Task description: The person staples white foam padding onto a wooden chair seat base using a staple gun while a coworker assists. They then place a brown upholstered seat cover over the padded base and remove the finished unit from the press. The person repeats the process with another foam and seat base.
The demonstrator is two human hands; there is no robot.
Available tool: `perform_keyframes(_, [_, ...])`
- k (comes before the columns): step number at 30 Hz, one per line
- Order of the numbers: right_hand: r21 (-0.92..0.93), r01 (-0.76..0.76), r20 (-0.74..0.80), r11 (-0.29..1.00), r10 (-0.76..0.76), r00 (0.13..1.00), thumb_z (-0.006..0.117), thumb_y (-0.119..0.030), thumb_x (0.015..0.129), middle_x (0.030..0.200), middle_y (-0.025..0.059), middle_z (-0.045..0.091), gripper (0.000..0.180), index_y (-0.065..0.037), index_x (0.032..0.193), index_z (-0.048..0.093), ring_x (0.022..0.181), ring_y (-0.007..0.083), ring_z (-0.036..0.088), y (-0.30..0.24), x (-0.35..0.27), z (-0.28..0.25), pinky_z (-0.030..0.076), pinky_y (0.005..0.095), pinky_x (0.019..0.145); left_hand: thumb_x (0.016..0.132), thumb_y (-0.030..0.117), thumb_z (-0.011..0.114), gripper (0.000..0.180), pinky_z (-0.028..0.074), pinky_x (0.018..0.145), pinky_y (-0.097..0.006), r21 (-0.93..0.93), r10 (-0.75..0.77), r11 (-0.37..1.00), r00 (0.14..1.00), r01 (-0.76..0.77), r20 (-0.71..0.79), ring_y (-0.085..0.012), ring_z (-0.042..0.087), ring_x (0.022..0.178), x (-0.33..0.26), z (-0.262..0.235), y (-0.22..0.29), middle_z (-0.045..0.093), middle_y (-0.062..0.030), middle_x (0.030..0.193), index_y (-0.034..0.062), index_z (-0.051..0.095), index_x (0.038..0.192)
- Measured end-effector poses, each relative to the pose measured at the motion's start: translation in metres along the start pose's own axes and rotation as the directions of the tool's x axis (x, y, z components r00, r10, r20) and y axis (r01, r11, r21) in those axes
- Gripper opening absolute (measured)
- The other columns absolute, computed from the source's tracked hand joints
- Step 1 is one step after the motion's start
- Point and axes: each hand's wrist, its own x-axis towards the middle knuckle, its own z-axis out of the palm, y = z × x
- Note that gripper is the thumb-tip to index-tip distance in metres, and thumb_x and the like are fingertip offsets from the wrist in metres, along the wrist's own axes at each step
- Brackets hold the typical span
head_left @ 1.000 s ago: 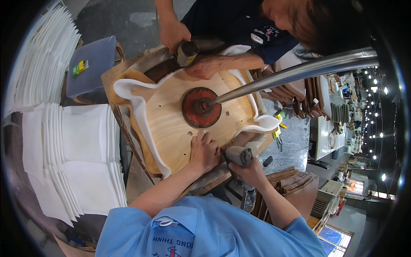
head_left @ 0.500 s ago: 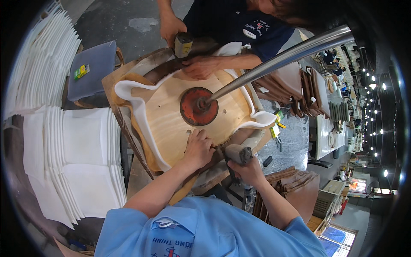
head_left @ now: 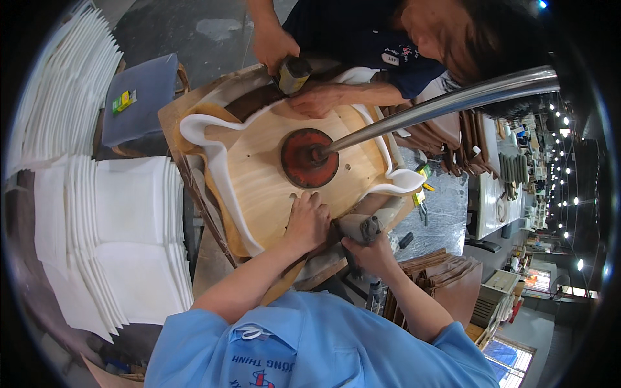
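Note:
A pale plywood seat panel (head_left: 249,187) lies in front of me, edged with white foam (head_left: 218,169) and tan-brown cover material (head_left: 223,220). A red round clamp plate (head_left: 310,158) on a shiny metal rod (head_left: 446,107) rests on its middle. My left hand (head_left: 309,223) bears on the near edge with fingers bent and bunched; whatever they pinch is hidden. In my right hand (head_left: 373,253) is a grey staple gun (head_left: 359,228), its nose at the near edge just right of my left hand. A co-worker's hand (head_left: 317,100) lies on the far edge, beside the staple gun (head_left: 293,74) in their other hand.
Tall stacks of white sheets (head_left: 132,246) stand at the left, beside a blue-grey padded seat (head_left: 139,100). Stacked brown covers (head_left: 446,281) sit by my right arm, with more folded brown covers (head_left: 475,142) farther off. A plastic-covered table (head_left: 446,207) holds small tools.
My view has shifted slightly, so the panel appears a little farther right. The co-worker's staple gun has tilted and their head has come lower into view. My hands keep nearly the same place.

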Motion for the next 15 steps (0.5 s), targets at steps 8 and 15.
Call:
perform_keyframes(8, [0.123,-0.151,0.032,0.981,0.148,0.988,0.087,-0.022,0.099,0.082,0.0037,0.072,0.032,0.002,0.117,0.076,0.06,0.0115,0.065,-0.01,-0.019,0.002,0.053,0.0328,0.057,0.084,-0.005,0.066,0.017,0.051,0.103,-0.049,-0.206,0.071,0.975,0.996,-0.08,-0.051,-0.0401,0.059,0.115,-0.001,-0.013,-0.021,0.063,-0.0173,0.115,0.0032,0.072,0.098])
perform_keyframes(15, [-0.005,0.002,-0.023,1.0,-0.002,1.0,0.088,-0.024,0.098,0.086,0.0058,0.075,0.039,0.003,0.122,0.075,0.066,0.0124,0.069,-0.004,-0.008,0.01,0.056,0.0334,0.06,0.082,-0.008,0.063,0.023,0.051,0.102,-0.05,-0.29,0.054,0.954,0.994,-0.079,-0.092,-0.0426,0.059,0.114,-0.002,-0.011,-0.019,0.063,-0.0198,0.115,0.0021,0.072,0.1])
